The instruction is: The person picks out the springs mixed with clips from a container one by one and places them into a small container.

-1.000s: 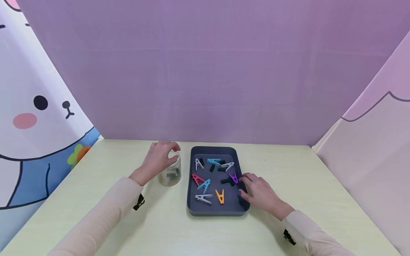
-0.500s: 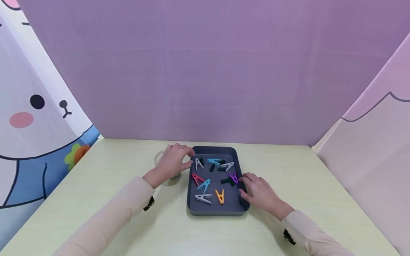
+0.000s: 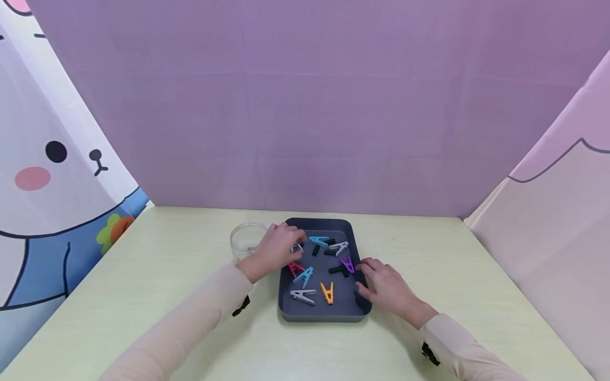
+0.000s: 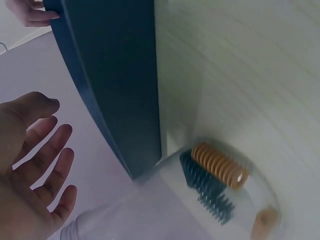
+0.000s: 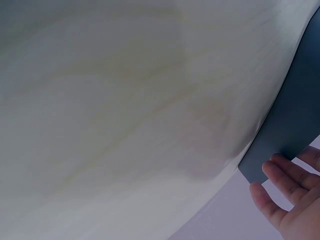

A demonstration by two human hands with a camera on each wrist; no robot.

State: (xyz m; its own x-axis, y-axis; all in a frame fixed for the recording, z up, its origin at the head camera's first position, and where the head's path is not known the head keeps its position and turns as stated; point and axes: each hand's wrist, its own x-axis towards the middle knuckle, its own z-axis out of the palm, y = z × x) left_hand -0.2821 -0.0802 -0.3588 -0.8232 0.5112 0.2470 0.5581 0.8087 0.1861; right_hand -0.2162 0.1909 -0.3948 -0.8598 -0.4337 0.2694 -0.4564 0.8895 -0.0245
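Observation:
My left hand (image 3: 276, 247) is over the left side of a dark grey tray (image 3: 305, 312), around a white clip (image 3: 296, 247) that it partly hides. Loosely bent fingers with nothing between them show in the left wrist view. My right hand (image 3: 388, 286) rests against the tray's right edge, its fingertips touching the wall. Inside the tray lie a red clip (image 3: 295, 268), blue clips (image 3: 303, 277), an orange clip (image 3: 327, 292), a purple clip (image 3: 348, 264), a grey clip (image 3: 302, 296) and several dark green ribbed pieces (image 3: 330, 252).
A clear jar (image 3: 248, 233) stands left of the tray, partly behind my left hand. In the left wrist view it holds an orange ribbed piece (image 4: 220, 165), dark green pieces (image 4: 207, 187) and a tan piece (image 4: 264, 224). A purple backdrop (image 3: 305, 106) rises behind the table.
My left hand has moved right, from over the jar to over the tray's left side, uncovering the jar's mouth. My right hand and the tray have stayed in place.

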